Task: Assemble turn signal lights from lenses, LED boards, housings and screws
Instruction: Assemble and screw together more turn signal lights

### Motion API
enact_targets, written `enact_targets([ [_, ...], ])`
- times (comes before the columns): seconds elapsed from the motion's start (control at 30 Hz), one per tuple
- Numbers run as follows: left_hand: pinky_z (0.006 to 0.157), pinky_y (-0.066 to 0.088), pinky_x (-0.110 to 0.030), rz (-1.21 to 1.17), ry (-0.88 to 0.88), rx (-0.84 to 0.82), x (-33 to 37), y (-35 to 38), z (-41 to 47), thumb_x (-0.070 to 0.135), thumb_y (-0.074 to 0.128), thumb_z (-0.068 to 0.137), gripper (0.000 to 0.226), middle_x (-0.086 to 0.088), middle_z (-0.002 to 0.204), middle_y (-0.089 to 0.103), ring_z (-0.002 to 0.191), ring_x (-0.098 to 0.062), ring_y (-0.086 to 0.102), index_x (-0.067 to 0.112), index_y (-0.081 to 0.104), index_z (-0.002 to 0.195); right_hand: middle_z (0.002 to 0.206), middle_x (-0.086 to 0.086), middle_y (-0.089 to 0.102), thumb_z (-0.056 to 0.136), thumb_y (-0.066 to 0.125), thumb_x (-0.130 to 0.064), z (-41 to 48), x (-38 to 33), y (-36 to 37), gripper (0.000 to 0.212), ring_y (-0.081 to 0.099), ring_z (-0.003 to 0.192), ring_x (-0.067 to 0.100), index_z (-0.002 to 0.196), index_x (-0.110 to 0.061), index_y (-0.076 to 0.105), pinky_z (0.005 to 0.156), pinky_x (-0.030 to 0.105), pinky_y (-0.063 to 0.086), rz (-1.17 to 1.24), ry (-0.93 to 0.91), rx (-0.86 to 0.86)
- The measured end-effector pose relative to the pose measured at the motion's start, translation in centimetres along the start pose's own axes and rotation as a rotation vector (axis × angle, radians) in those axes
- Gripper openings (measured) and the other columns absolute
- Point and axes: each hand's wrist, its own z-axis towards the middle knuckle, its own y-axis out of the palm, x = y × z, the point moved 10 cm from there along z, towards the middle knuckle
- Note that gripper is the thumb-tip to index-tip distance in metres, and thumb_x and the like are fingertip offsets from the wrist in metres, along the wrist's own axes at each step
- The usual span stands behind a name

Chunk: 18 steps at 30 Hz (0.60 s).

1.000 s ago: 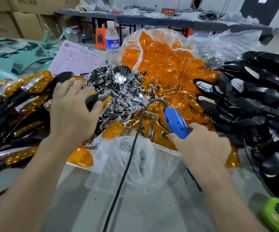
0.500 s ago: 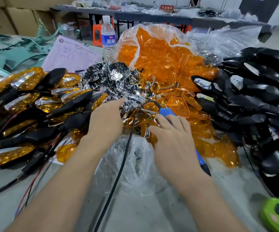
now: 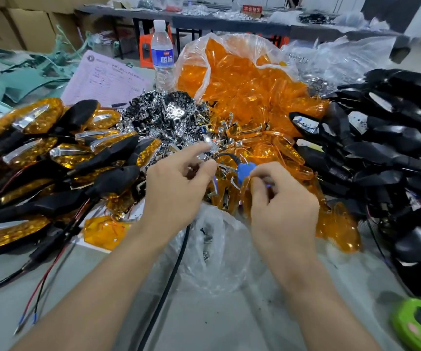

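Note:
My left hand [image 3: 176, 188] reaches into the pile of chrome reflectors [image 3: 169, 115], its index finger stretched out while the curled fingers pinch a small chrome piece [image 3: 220, 166]. My right hand [image 3: 282, 198] sits just right of it, fingers curled round an orange lens [image 3: 243, 196]. The blue screwdriver [image 3: 244, 171] pokes out above those fingers. Loose orange lenses spill from a clear bag [image 3: 242, 79] behind. Black housings [image 3: 394, 138] are heaped at the right. Assembled lights [image 3: 34, 117] lie stacked at the left.
A clear bag of screws [image 3: 212, 249] lies under my wrists, with the screwdriver's black cable [image 3: 169, 287] running toward me. A water bottle [image 3: 162, 57] and a paper form [image 3: 103, 79] stand behind the piles. A green device [image 3: 419, 328] sits at the near right.
My left hand let go of an assembled light on the left stack and moved right into the chrome pile. My right hand shifted up and curled round an orange lens.

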Motion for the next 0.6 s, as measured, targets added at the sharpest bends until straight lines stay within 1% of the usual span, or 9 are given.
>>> enact_targets([
  [0.03, 0.066, 0.059, -0.027, -0.129, -0.053, -0.055, -0.3, 0.7, 0.1, 0.021, 0.072, 0.094, 0.021, 0.012, 0.077, 0.076, 0.066, -0.009, 0.071, 0.035, 0.077, 0.108, 0.075, -0.012, 0.066, 0.098, 0.064, -0.014, 0.0, 0.3, 0.1, 0.017, 0.060, 0.072, 0.013, 0.090, -0.028, 0.067, 0.063, 0.034, 0.049, 0.117, 0.037, -0.018],
  [0.1, 0.072, 0.063, -0.032, -0.359, -0.157, -0.113, -0.7, 1.8, 0.0, 0.006, 0.072, 0.094, 0.024, 0.004, 0.087, 0.080, 0.079, -0.015, 0.077, 0.028, 0.079, 0.103, 0.081, -0.011, 0.071, 0.099, 0.063, -0.012, 0.1, 0.7, 0.7, 0.018, 0.068, 0.078, 0.014, 0.093, -0.027, 0.071, 0.070, 0.041, 0.056, 0.305, 0.117, -0.058],
  [0.17, 0.075, 0.063, -0.031, -0.615, -0.292, -0.134, -1.3, 2.8, -0.6, -0.004, 0.068, 0.093, 0.027, -0.007, 0.093, 0.081, 0.087, -0.021, 0.078, 0.019, 0.080, 0.100, 0.084, -0.010, 0.075, 0.098, 0.064, -0.009, 0.1, 1.6, 1.0, 0.020, 0.071, 0.080, 0.016, 0.094, -0.026, 0.074, 0.072, 0.047, 0.060, 0.396, 0.206, -0.067],
  [0.27, 0.072, 0.063, -0.027, -0.868, -0.459, -0.138, -1.8, 4.2, -1.5, -0.005, 0.066, 0.088, 0.028, -0.009, 0.093, 0.080, 0.081, -0.019, 0.077, 0.017, 0.083, 0.090, 0.081, -0.008, 0.077, 0.094, 0.065, -0.004, -0.3, 2.4, 2.1, 0.032, 0.071, 0.064, 0.015, 0.107, -0.033, 0.071, 0.063, 0.044, 0.060, 0.462, 0.287, -0.128],
  [0.33, 0.067, 0.061, -0.026, -0.906, -0.481, -0.191, -1.4, 4.8, -1.8, 0.006, 0.072, 0.082, 0.020, -0.005, 0.091, 0.080, 0.076, -0.016, 0.076, 0.021, 0.085, 0.086, 0.076, -0.001, 0.075, 0.093, 0.064, -0.002, -0.7, 2.5, 3.2, 0.052, 0.067, 0.059, 0.013, 0.126, -0.041, 0.062, 0.060, 0.036, 0.058, 0.573, 0.333, -0.205],
  [0.4, 0.063, 0.059, -0.024, -0.835, -0.434, -0.234, -0.9, 4.9, -1.9, 0.011, 0.077, 0.081, 0.017, -0.003, 0.088, 0.080, 0.072, -0.014, 0.074, 0.025, 0.085, 0.086, 0.073, 0.005, 0.072, 0.093, 0.064, -0.001, -0.7, 2.2, 3.5, 0.058, 0.060, 0.058, 0.010, 0.132, -0.042, 0.059, 0.059, 0.027, 0.052, 0.674, 0.344, -0.233],
  [0.47, 0.063, 0.058, -0.024, -0.709, -0.358, -0.225, -0.7, 4.5, -1.9, 0.008, 0.075, 0.087, 0.019, -0.005, 0.083, 0.079, 0.070, -0.014, 0.072, 0.024, 0.085, 0.085, 0.074, -0.001, 0.074, 0.094, 0.066, -0.001, -0.1, 1.7, 2.9, 0.039, 0.061, 0.057, 0.005, 0.118, -0.032, 0.073, 0.056, 0.021, 0.050, 0.670, 0.286, -0.222],
  [0.53, 0.063, 0.059, -0.025, -0.653, -0.337, -0.222, -0.7, 4.6, -2.0, 0.000, 0.072, 0.090, 0.022, -0.010, 0.080, 0.079, 0.069, -0.016, 0.073, 0.017, 0.084, 0.085, 0.075, -0.007, 0.077, 0.096, 0.067, -0.004, 0.3, 1.4, 1.9, 0.025, 0.069, 0.062, 0.008, 0.098, -0.026, 0.080, 0.058, 0.027, 0.055, 0.574, 0.227, -0.184],
  [0.6, 0.062, 0.059, -0.025, -0.649, -0.355, -0.241, -0.8, 5.1, -2.3, -0.004, 0.069, 0.091, 0.020, -0.012, 0.081, 0.079, 0.068, -0.018, 0.074, 0.010, 0.083, 0.088, 0.074, -0.012, 0.076, 0.096, 0.068, -0.010, 0.4, 1.7, 1.4, 0.023, 0.072, 0.068, 0.011, 0.091, -0.028, 0.080, 0.063, 0.035, 0.062, 0.424, 0.210, -0.160],
])
